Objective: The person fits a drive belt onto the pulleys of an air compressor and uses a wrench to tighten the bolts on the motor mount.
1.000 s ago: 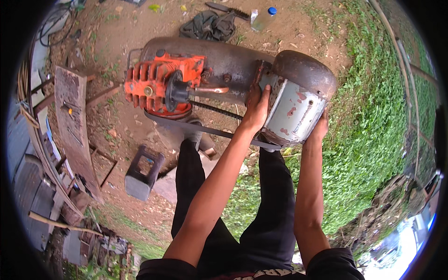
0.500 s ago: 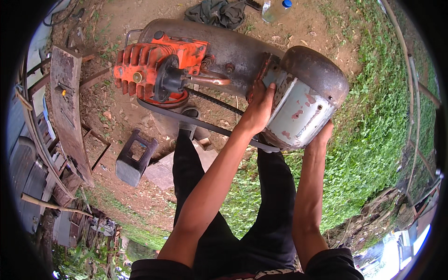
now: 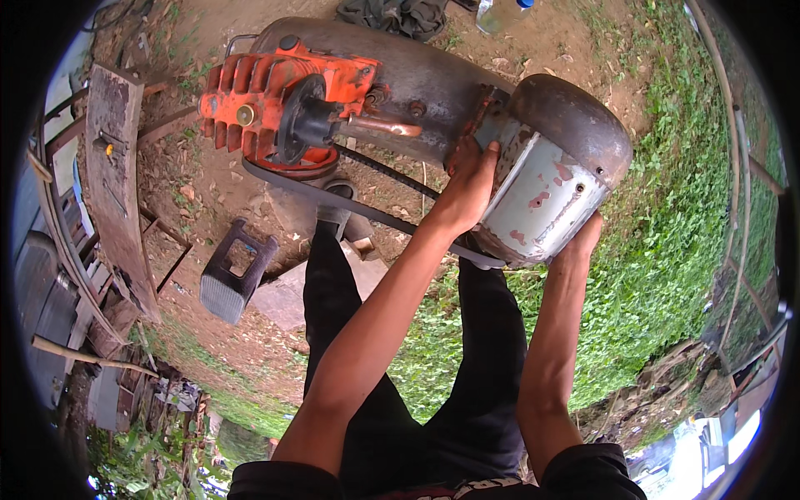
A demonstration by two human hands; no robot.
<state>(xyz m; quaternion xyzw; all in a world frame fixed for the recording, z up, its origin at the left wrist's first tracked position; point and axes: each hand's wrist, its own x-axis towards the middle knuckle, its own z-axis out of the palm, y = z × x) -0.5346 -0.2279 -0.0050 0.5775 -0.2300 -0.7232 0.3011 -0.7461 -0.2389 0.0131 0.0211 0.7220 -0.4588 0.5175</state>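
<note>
A grey electric motor [image 3: 546, 196] with worn paint and a rusty dark end cover sits at the right end of a brown compressor tank [image 3: 400, 71]. My left hand [image 3: 468, 187] grips the motor's left side by the mounting bracket, thumb up along the edge. Under the motor's right side is my right hand [image 3: 583, 240], its fingers mostly hidden behind the housing. To the left stands an orange finned compressor pump [image 3: 279, 96] with a copper pipe stub [image 3: 383, 125]. A black drive belt [image 3: 350, 208] runs from the pump's pulley towards the motor.
A dark plastic stool [image 3: 237, 271] and a flat slab [image 3: 287, 292] lie by my left foot. Further left leans a wooden plank [image 3: 114, 158]. Dark cloth [image 3: 396, 15] and a bottle [image 3: 500, 15] lie beyond the tank; green plants [image 3: 658, 242] cover the ground at right.
The compressor and motor sit slightly higher and further right in the picture, while the ground things have shifted up and left. Both hands keep their hold on the motor.
</note>
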